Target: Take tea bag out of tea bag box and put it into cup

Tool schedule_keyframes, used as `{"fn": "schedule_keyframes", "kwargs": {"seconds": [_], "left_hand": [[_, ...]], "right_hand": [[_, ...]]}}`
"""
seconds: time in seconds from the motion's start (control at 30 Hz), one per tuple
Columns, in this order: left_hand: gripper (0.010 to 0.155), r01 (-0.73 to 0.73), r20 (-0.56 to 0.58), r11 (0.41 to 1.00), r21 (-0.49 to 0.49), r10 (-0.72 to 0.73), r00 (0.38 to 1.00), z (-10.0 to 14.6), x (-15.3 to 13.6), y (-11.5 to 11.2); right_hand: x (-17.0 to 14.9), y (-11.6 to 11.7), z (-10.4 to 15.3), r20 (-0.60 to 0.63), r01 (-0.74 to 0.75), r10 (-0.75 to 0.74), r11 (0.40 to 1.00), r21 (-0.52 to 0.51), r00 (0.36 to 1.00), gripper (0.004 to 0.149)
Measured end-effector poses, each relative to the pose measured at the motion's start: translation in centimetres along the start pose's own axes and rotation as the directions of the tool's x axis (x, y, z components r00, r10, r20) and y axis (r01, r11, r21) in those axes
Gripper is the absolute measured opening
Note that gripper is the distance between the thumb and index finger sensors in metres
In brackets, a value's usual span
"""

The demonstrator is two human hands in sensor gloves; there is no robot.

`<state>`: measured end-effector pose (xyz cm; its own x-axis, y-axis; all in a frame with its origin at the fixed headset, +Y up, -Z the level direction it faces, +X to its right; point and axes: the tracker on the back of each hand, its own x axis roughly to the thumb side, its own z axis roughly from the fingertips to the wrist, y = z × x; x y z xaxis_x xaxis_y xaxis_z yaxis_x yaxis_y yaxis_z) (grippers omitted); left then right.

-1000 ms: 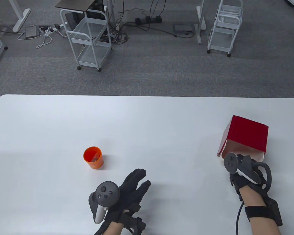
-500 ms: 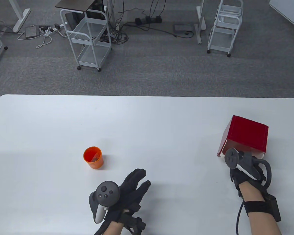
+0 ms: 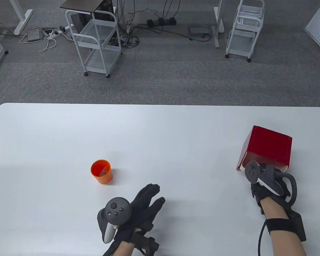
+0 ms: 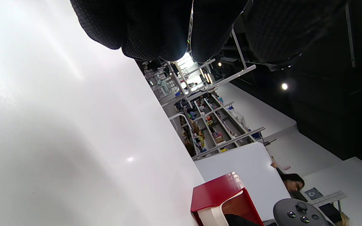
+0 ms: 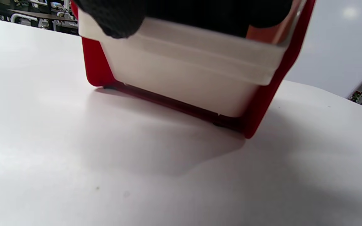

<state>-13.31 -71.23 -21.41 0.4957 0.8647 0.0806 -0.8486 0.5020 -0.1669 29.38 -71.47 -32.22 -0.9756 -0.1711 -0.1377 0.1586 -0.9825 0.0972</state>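
The red tea bag box [image 3: 269,146] stands on the white bench [image 3: 160,133]. Its lid is lifted, and under the lid the open front with a cream inner wall faces the person. The right hand [image 3: 266,186] is at this opening. In the right wrist view the gloved fingers [image 5: 118,18] reach over the cream rim [image 5: 200,40] into the box, and one fingertip lies on the outer corner of the rim. What is inside the box is hidden by the glove and the lid, so no tea bag can be seen there, and I cannot tell if the fingers hold something or how wide they are.

The orange cup [image 3: 102,171] stands upright on the bench, well apart from the tea bag box, on the side of the person's left hand. Something small and dark lies at the bottom of the cup, but it is too small to say what it is.

The left hand [image 3: 138,210] is also well apart from the box, near the cup and closer to the person than the cup. Its fingers [image 3: 152,192] are stretched out and a little spread, and they hold nothing. In the left wrist view the fingertips [image 4: 149,28] hang over the bare bench, and the box shows far behind with its red lid raised.
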Motion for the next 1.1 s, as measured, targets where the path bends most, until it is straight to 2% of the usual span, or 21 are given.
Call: {"fn": "schedule_keyframes", "kwargs": {"seconds": [0.13,0.23,0.37,0.5,0.63,0.83,1.1], "left_hand": [[0.066,-0.006,-0.002,1.0,-0.001,0.006,1.0,0.0,0.0,0.0],[0.067,-0.012,-0.001,1.0,0.0,0.012,1.0,0.0,0.0,0.0],[0.067,-0.025,0.006,1.0,0.007,0.025,1.0,0.1,0.0,0.1],[0.067,-0.031,0.011,0.999,0.01,0.031,0.999,0.1,0.0,0.2],[0.067,-0.032,0.015,0.999,0.007,0.032,0.999,0.1,0.0,0.2],[0.067,-0.029,0.018,1.0,0.004,0.029,0.999,0.1,-0.1,0.2],[0.068,-0.025,0.017,1.0,0.001,0.025,1.0,0.1,-0.1,0.1]], "right_hand": [[0.0,-2.0,1.5,0.053,0.07,-0.067,0.996,-0.06,0.996,0.055],[0.2,-3.8,3.2,0.109,0.195,-0.184,0.976,-0.096,0.977,0.058],[0.6,-5.4,5.5,0.173,0.394,-0.373,0.912,-0.112,0.912,0.06],[1.2,-6.3,7.9,0.236,0.553,-0.522,0.829,-0.084,0.82,0.062],[1.9,-5.9,9.8,0.275,0.665,-0.631,0.745,-0.045,0.726,0.062],[3.3,-3.6,11.7,0.297,0.784,-0.759,0.618,0.049,0.58,0.064],[3.4,-1.2,11.8,0.262,0.843,-0.834,0.526,0.113,0.485,0.066]]}}
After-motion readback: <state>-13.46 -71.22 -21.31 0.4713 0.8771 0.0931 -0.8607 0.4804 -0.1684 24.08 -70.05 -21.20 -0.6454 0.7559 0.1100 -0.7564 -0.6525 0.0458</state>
